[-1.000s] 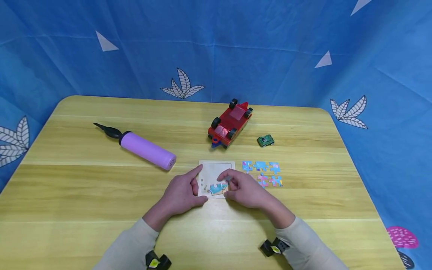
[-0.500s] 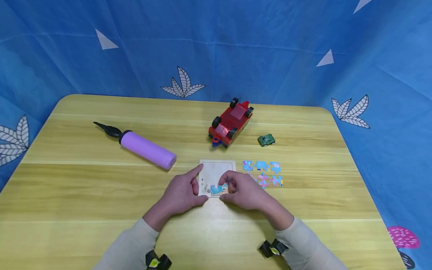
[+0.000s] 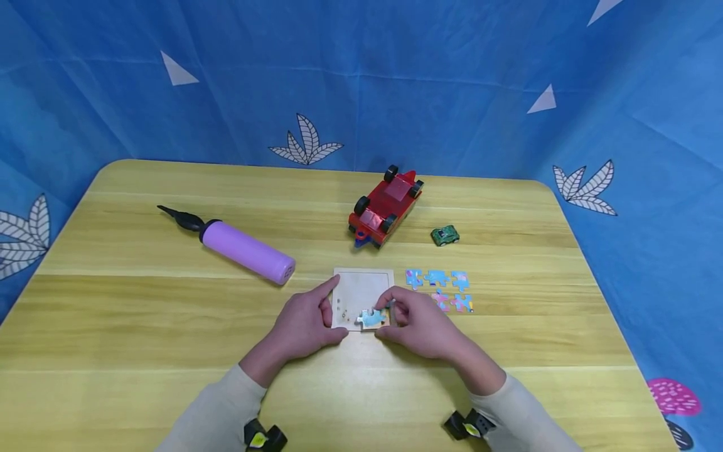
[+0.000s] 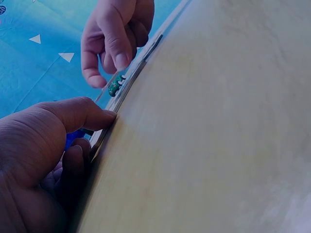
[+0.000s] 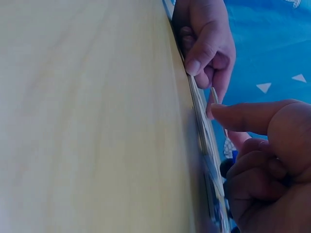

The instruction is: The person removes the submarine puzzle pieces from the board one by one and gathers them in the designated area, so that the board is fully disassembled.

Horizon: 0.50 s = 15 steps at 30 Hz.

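Observation:
A pale square puzzle board [image 3: 361,287] lies on the table in front of me. My left hand [image 3: 303,321] holds it by its left side, thumb at the near edge and index finger up along the far left corner. Between the thumb and index finger of my right hand [image 3: 420,321] is a light blue jigsaw piece [image 3: 371,318], pinched over the lower right part of the board. The right wrist view shows this piece [image 5: 215,95] raised edge-on above the board. Loose blue and pink jigsaw pieces [image 3: 437,277] lie in two rows right of the board, partly hidden by the right hand.
A purple hand pump [image 3: 245,251] with a black nozzle lies left of the board. Behind the board a red toy car [image 3: 386,204] rests with its wheels up, and a small green toy car [image 3: 445,235] stands to its right. Blue cloth [image 3: 440,119] hangs behind the table.
My right hand has shifted slightly right and nearer me, and the light blue jigsaw piece has moved right with it. The left hand and the board stay in place.

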Available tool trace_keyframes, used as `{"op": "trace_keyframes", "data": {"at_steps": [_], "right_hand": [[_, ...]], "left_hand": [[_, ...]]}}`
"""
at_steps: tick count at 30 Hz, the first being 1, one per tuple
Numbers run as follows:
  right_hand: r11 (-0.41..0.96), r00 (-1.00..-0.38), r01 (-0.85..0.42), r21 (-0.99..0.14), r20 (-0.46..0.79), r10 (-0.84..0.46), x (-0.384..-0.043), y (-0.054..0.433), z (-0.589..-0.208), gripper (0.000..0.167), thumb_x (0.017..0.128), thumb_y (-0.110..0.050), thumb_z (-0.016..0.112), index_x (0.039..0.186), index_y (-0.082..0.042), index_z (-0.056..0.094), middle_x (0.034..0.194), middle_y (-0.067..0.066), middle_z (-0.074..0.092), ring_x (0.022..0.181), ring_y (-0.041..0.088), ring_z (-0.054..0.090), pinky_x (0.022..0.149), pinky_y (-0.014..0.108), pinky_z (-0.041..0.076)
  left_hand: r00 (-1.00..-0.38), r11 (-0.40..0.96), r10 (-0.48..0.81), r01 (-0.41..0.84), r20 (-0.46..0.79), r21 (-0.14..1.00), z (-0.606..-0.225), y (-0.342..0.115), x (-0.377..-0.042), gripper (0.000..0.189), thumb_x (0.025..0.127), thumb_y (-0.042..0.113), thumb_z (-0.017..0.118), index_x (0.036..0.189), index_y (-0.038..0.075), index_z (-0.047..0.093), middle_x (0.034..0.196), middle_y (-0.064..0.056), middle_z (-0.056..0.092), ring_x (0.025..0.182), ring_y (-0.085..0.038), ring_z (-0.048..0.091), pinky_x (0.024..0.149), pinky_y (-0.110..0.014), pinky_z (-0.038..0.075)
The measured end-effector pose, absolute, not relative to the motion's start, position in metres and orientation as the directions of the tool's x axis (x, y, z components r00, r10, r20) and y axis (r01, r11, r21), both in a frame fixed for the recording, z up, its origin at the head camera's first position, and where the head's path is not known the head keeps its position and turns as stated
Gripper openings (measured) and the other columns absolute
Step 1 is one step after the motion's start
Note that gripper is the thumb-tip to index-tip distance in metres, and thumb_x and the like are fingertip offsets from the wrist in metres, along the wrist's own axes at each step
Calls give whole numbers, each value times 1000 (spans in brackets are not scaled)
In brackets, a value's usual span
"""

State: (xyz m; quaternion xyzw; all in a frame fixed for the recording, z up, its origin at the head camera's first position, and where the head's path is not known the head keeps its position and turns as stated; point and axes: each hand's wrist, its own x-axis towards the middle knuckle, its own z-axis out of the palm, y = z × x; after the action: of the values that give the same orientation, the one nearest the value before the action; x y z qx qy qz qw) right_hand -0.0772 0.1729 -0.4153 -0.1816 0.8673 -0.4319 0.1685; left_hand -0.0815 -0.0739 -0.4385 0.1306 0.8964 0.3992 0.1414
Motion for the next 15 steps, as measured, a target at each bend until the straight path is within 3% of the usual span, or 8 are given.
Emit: {"op": "trace_keyframes", "data": {"at_steps": [15], "right_hand": [[553, -923, -164, -817, -71, -379, -65, 206, -419, 33, 78, -6, 85, 102, -16, 65, 61, -9, 31, 57, 6, 32, 75, 34, 43]], "left_hand": [[-928, 635, 354, 146, -119, 759, -440, -74, -81, 93, 72, 25, 89, 151, 5, 43, 67, 9, 53, 56, -9, 47, 63, -30, 43]]}}
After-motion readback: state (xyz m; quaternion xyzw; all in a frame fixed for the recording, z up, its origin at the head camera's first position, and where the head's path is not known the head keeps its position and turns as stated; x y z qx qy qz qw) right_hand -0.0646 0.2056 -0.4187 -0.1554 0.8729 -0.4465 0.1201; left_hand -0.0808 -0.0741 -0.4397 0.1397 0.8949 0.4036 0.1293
